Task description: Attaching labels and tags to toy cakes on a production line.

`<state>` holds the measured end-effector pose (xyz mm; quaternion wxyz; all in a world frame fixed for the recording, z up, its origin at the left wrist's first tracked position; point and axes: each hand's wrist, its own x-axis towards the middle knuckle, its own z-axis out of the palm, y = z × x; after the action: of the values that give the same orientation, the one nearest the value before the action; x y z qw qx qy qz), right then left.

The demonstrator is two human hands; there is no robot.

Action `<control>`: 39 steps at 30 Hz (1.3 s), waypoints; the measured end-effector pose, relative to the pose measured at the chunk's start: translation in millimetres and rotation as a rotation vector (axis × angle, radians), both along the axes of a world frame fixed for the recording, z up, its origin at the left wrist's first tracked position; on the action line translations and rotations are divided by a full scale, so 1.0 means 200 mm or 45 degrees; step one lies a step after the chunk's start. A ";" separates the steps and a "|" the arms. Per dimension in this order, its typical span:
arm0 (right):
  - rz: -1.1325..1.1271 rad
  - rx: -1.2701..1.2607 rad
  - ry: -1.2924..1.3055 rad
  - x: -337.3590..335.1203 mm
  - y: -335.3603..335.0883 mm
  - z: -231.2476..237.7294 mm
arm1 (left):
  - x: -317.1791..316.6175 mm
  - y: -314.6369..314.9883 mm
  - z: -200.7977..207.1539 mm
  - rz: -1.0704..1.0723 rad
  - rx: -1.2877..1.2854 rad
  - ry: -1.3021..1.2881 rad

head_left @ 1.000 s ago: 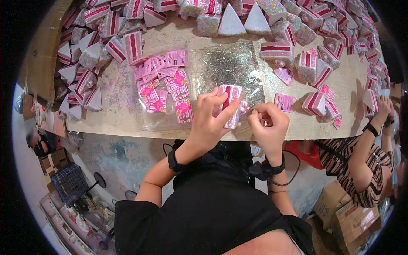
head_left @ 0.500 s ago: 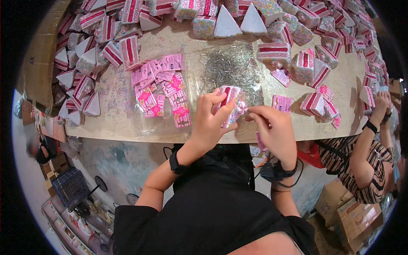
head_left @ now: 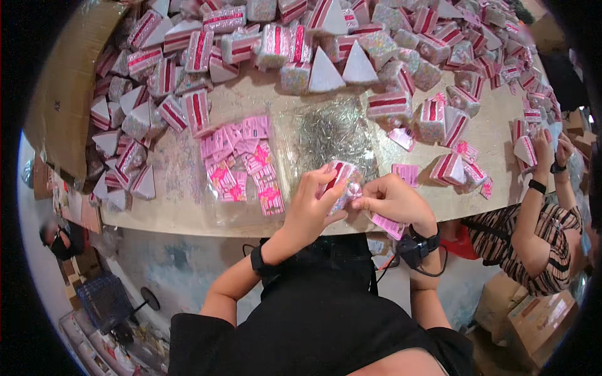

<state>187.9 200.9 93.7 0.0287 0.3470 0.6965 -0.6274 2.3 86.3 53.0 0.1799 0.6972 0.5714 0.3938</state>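
My left hand (head_left: pixel 311 202) is closed round a cake-slice ornament (head_left: pixel 342 190) with pink and red layers and pale sprinkles, above the near part of the table. At the ornament's right side, the thumb and fingers of my right hand (head_left: pixel 401 198) are pinched together. Whatever sits between those fingertips is too small to make out. A pink card tag (head_left: pixel 387 226) shows just under my right hand, by the table edge; whether the hand holds it is hidden. Just beyond both hands is a clear tray holding many small metal pins (head_left: pixel 329 128).
Pink card tags (head_left: pixel 254 156) fill a clear tray on the left. Cake-slice ornaments (head_left: pixel 276 44) are heaped along the far side. Tagged slices (head_left: pixel 448 169) lie to the right, near a loose tag (head_left: pixel 406 175). Another person (head_left: pixel 533 238) works at the right; cardboard boxes (head_left: pixel 533 316) stand below.
The view has shifted, so the table sits lower in the picture. My right fingertips have come closer in against the ornament, and more of the pink tag shows beneath that hand.
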 end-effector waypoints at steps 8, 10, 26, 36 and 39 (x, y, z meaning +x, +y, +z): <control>-0.984 1.004 -0.073 0.43 0.16 0.32 | -0.04 -0.08 0.13 0.110 0.079 0.060; -0.952 2.360 -0.431 0.56 0.26 0.42 | -0.09 -0.14 0.15 0.155 0.127 0.060; -0.994 2.353 0.550 0.19 0.17 0.30 | -0.22 -0.34 0.14 0.034 0.128 0.060; -0.794 2.145 0.895 0.03 -0.03 0.23 | -0.30 -0.31 0.17 0.067 0.226 0.128; -0.710 1.986 1.028 -0.04 -0.12 0.22 | -0.32 -0.26 0.16 0.106 0.223 0.055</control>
<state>180.1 176.7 138.2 -0.6109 0.1781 0.7704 -0.0379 -62.5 35.2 85.9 0.0893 0.6942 0.5671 0.4341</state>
